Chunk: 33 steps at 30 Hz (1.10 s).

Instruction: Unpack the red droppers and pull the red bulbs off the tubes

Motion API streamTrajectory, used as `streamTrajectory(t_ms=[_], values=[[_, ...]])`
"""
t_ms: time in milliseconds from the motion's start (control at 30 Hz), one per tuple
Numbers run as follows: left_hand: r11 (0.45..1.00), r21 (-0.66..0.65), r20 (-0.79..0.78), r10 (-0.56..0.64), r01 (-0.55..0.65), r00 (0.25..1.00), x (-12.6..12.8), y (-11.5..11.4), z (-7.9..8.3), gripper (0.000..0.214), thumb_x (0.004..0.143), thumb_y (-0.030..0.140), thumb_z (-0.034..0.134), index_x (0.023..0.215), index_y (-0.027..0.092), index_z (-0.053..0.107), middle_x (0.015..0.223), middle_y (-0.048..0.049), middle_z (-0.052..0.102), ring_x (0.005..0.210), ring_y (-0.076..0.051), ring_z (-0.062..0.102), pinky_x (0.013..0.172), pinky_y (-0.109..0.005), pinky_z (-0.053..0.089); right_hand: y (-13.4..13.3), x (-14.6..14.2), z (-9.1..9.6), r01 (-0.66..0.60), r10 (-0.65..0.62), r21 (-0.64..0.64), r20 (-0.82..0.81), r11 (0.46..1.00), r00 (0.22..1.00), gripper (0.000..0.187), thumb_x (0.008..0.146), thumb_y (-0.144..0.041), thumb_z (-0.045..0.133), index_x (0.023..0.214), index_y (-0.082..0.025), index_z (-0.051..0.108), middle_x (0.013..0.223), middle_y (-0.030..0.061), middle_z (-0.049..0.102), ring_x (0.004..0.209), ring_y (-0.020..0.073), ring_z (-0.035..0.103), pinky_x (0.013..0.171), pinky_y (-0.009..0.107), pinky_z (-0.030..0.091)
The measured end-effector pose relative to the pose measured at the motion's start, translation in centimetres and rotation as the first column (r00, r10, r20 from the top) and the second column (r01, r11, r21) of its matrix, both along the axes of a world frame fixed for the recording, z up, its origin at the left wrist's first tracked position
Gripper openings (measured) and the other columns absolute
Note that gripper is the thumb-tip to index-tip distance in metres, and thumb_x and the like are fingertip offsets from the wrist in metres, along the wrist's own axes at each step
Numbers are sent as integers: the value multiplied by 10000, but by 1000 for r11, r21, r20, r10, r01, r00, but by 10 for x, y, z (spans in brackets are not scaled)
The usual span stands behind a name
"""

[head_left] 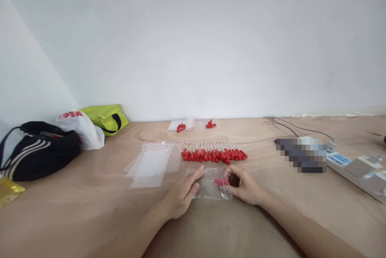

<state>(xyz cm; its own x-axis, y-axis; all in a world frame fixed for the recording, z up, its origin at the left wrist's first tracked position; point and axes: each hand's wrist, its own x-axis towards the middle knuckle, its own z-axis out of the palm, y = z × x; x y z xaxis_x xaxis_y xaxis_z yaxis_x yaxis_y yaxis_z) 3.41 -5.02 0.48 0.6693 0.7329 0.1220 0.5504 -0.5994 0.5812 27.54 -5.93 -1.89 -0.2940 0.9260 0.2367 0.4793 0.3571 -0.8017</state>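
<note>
A clear zip bag (pixel 206 187) lies flat on the table between my hands, its zip end to the right. Red pieces (pixel 221 182) show at that end, seemingly inside the plastic. My left hand (pixel 183 193) rests against the bag's left end with fingers stretched out. At the zip end, my right hand (pixel 245 185) has curled fingers and thumb around the bag's edge, close to the red pieces; what lies deep between the fingers is hidden. Just beyond is a row of thin pale sticks with red bulb-like tips (pixel 214 155), tips toward me.
Flat zip bags (pixel 152 165) overlap left of the row. Near the wall lie bags with red pieces (pixel 181 127). A black bag (pixel 45 151), a white plastic bag (pixel 87 133) and a green bag (pixel 105 117) stand left. A power strip (pixel 340 159) and a blurred dark object (pixel 301 155) lie right.
</note>
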Motion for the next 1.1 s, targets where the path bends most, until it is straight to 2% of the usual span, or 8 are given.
streamTrajectory(t_ms=[133, 333, 467, 600, 733, 967, 1033, 1100], values=[[999, 38, -74, -16, 19, 997, 1, 0, 0, 442, 878, 218, 311, 1318, 261, 292, 1315, -7, 420, 1217, -178, 357, 1036, -401, 273, -1, 1, 0, -79, 71, -85, -97, 993, 993, 259, 747, -350, 562, 940, -183, 517, 702, -16, 545, 550, 85, 438, 502, 204, 353], [988, 93, -237, -100, 125, 966, 3, -4, 11, 477, 871, 279, 371, 1333, 236, 260, 1386, -32, 290, 1273, -193, 257, 1063, -452, 172, -3, 4, 17, -175, 165, 64, 135, 982, 977, 187, 776, -324, 543, 881, -189, 619, 818, 38, 591, 728, 139, 511, 664, 262, 398], [986, 88, -244, -115, 140, 963, 2, -6, 13, 499, 869, 379, 381, 1332, 243, 257, 1393, -36, 271, 1276, -205, 249, 1059, -461, 171, -3, 10, 16, -179, 166, 74, 158, 981, 973, 191, 768, -323, 556, 898, -206, 631, 800, 37, 596, 728, 143, 516, 673, 273, 406], [995, 71, -150, -53, 64, 987, 0, -4, 9, 419, 899, 311, 289, 1308, 224, 316, 1339, -28, 383, 1248, -181, 314, 1061, -427, 198, 3, 22, 10, -125, 119, -67, -76, 990, 990, 216, 745, -368, 577, 867, -200, 635, 772, 32, 606, 662, 124, 528, 614, 253, 428], [997, 32, -43, 71, -70, 997, -5, 3, 5, 387, 888, 214, 251, 1231, 214, 430, 1199, -23, 541, 1147, -156, 453, 1036, -368, 284, 15, 48, 11, -108, 2, -232, -417, 967, 909, 274, 662, -393, 659, 855, -200, 636, 711, 6, 618, 565, 89, 523, 554, 225, 436], [995, 46, -199, -76, 87, 977, -10, 3, 17, 392, 802, 279, 473, 1193, 255, 484, 1316, -34, 415, 1223, -209, 355, 1045, -451, 221, 30, 72, 17, 112, -274, -272, -685, 956, 675, 311, 561, -398, 734, 795, -213, 648, 715, -3, 647, 615, 87, 566, 605, 211, 454], [993, 69, -214, -77, 94, 974, -8, 0, 19, 384, 805, 293, 474, 1188, 270, 488, 1329, -35, 395, 1229, -216, 344, 1038, -472, 218, 34, 60, 21, 217, -294, -200, -691, 956, 660, 316, 594, -400, 710, 849, -229, 635, 781, 5, 660, 704, 118, 594, 688, 257, 472], [992, 83, -205, -72, 90, 976, -7, -1, 19, 371, 809, 287, 465, 1178, 273, 498, 1318, -35, 412, 1219, -216, 359, 1031, -473, 231, 38, 42, 25, 340, -312, -80, -630, 937, 711, 323, 642, -395, 673, 913, -228, 620, 844, 25, 666, 774, 154, 605, 749, 318, 476]])
